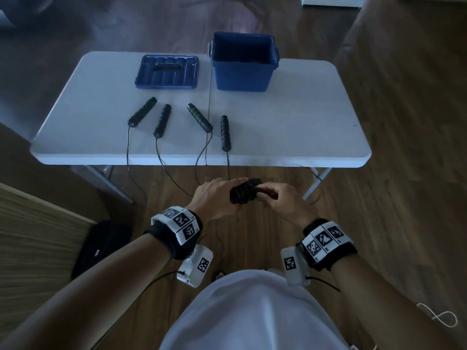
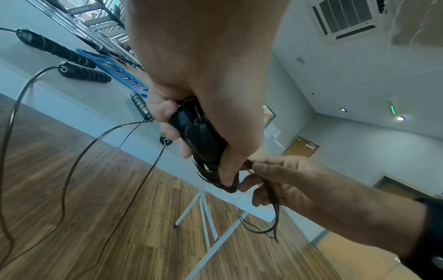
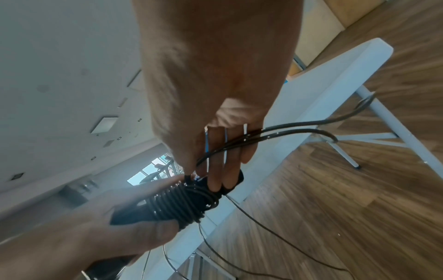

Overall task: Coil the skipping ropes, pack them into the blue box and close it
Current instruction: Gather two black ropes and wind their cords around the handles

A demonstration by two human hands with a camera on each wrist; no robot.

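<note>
In front of the table's near edge, my left hand (image 1: 233,192) grips a black skipping rope bundle (image 1: 242,194), its cord wound tightly round the paired handles (image 3: 187,202). My right hand (image 1: 271,195) pinches the loose doubled cord (image 3: 287,130) right beside the coil (image 2: 208,170). The open blue box (image 1: 242,72) stands at the table's back, with its lid (image 1: 166,72) lying flat to its left. Several more black handles (image 1: 161,121) lie on the table, one with green marks (image 1: 199,117). Their cords (image 1: 161,157) hang over the front edge.
The white folding table (image 1: 290,122) stands on a wooden floor, its legs (image 2: 206,217) under the near edge. A black bag (image 1: 101,246) lies on the floor at my left beside a wooden panel (image 1: 32,236). Hanging cords trail on the floor near my feet.
</note>
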